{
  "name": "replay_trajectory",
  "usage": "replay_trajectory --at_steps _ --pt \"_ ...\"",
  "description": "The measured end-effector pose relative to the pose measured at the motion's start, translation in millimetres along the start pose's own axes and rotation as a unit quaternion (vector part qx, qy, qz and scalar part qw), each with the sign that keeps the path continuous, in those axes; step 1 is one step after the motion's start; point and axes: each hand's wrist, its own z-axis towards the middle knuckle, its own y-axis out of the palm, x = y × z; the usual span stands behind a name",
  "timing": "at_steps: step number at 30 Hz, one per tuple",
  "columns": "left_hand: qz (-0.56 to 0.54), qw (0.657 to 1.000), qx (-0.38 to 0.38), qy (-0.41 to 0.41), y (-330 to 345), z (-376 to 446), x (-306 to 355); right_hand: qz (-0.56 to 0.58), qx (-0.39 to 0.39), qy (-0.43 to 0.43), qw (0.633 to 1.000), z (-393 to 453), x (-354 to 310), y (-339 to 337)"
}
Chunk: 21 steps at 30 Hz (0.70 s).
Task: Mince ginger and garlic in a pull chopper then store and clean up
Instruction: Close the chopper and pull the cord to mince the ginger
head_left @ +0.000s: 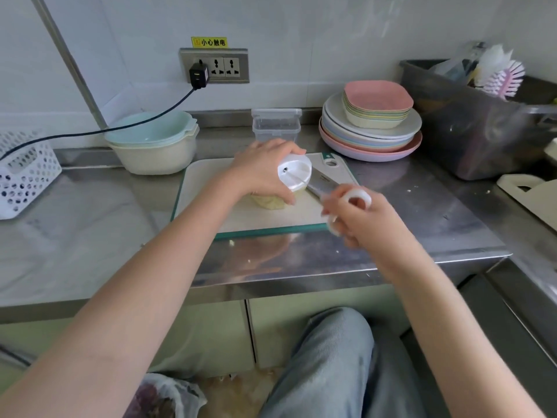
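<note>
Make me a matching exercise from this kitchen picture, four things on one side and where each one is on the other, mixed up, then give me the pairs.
Things:
1. pull chopper
2. pull handle
3. clear storage box
4. knife

Places:
A. behind the cutting board, by the wall
B. gripped by the left hand, tilted on the board
C. lying on the board
D. held in the right hand, blurred

Pairs: 1-B, 2-D, 3-A, 4-C

Two bare forearms, no sleeves showing up to the frame's edge. Left hand (265, 170) and right hand (361, 220) without gloves, rings, watch or bracelet. Light blue-grey denim trousers (334, 366) on one leg, faded, with soft folds at the knee.
</note>
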Motion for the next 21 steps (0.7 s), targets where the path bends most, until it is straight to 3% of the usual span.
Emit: replay_trajectory --at_steps 1,2,5,7,9,10,12,14,15,19,21 --pt "0.000 1.000 -0.002 0.002 -0.3 0.0 0.1 -0.016 0.074 0.043 0.996 16.6 3.7 6.2" --pt "-0.001 1.000 -0.003 0.002 -0.4 -0.2 0.0 -0.028 0.084 0.062 0.994 27.1 5.6 12.1" --pt "-0.007 1.000 -0.006 0.007 -2.0 0.4 -0.2 -0.096 -0.040 -0.001 0.995 9.4 2.7 21.8" --pt "-0.007 1.000 -0.012 0.009 -2.2 0.2 0.4 -0.022 -0.156 -0.059 0.986 -28.3 -10.8 14.9" --pt "-0.007 1.000 -0.008 0.009 -2.4 0.4 -0.3 0.099 -0.273 -0.077 0.954 -59.0 -30.1 -4.3" --pt "-0.011 1.000 -0.008 0.007 -2.2 0.5 -0.6 0.100 -0.258 -0.076 0.958 -61.6 -32.5 -14.2" --pt "-0.011 1.000 -0.006 0.006 -1.1 -0.2 1.1 -0.026 -0.098 -0.083 0.991 -42.4 -23.4 -26.9" --pt "-0.006 1.000 -0.007 0.004 -1.4 -0.8 3.6 -0.216 0.092 -0.091 0.968 -3.9 -12.3 -18.8" --pt "-0.007 1.000 -0.009 0.002 -1.8 -1.0 3.7 -0.268 0.141 -0.101 0.948 11.1 -8.9 -8.1" --pt "-0.015 1.000 -0.021 0.008 -2.5 0.3 0.3 -0.300 0.080 -0.191 0.931 39.9 9.2 21.6" --pt "-0.022 1.000 -0.018 0.008 -3.6 0.7 -2.1 -0.320 0.106 -0.208 0.918 43.6 17.4 20.2"
